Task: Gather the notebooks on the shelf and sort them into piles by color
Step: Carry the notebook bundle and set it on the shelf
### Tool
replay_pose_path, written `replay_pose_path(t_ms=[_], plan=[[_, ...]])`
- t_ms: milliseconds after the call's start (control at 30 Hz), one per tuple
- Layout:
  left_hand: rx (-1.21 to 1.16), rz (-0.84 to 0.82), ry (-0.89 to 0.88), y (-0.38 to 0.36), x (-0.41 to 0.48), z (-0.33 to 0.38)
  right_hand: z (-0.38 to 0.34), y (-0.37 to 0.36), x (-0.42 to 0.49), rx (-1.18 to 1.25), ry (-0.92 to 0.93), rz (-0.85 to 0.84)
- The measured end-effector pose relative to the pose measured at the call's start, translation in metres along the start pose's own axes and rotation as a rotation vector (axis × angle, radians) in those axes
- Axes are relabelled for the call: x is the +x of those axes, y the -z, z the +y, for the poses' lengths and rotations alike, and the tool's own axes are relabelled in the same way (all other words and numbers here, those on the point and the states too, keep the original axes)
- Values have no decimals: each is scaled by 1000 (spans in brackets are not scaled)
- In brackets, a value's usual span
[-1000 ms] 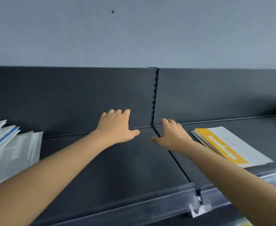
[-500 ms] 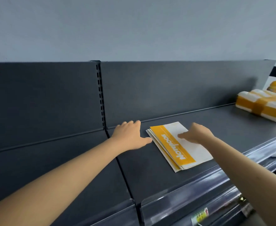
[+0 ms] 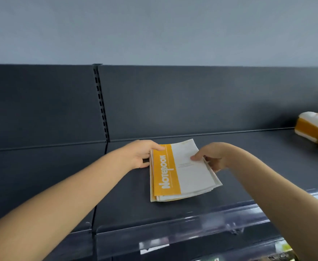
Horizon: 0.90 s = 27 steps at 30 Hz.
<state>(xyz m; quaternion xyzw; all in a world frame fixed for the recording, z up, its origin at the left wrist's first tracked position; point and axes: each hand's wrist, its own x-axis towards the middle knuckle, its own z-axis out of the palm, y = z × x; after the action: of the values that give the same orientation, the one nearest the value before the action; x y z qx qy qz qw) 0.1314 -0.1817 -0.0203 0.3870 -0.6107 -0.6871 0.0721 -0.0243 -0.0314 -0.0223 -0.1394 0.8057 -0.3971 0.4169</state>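
Observation:
A small stack of yellow-and-white notebooks (image 3: 180, 174) lies flat on the dark shelf (image 3: 248, 166), a yellow band with the word Notebook along its left side. My left hand (image 3: 141, 153) grips the stack's far left corner, thumb under the edge and fingers over the top. My right hand (image 3: 212, 157) pinches the right edge, thumb on the white cover and fingers below. The stack's right side looks slightly raised off the shelf.
A wrapped yellow-and-white bundle (image 3: 316, 129) sits at the far right of the shelf. A slotted upright (image 3: 101, 104) divides the back panel. A clear plastic price rail (image 3: 173, 232) runs along the shelf's front edge.
The view swung right from the bare left bay. Both hands moved onto the notebook stack and took hold of its left and right edges.

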Motion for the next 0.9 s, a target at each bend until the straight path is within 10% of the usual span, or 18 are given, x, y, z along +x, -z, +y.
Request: replay_pose_path(t_ms=[433, 900], plan=[[-55, 108, -5, 105, -53, 0, -48, -65, -9, 247, 309, -369], [-19, 310, -48, 391, -185, -48, -145, -335, -73, 128, 338, -507]])
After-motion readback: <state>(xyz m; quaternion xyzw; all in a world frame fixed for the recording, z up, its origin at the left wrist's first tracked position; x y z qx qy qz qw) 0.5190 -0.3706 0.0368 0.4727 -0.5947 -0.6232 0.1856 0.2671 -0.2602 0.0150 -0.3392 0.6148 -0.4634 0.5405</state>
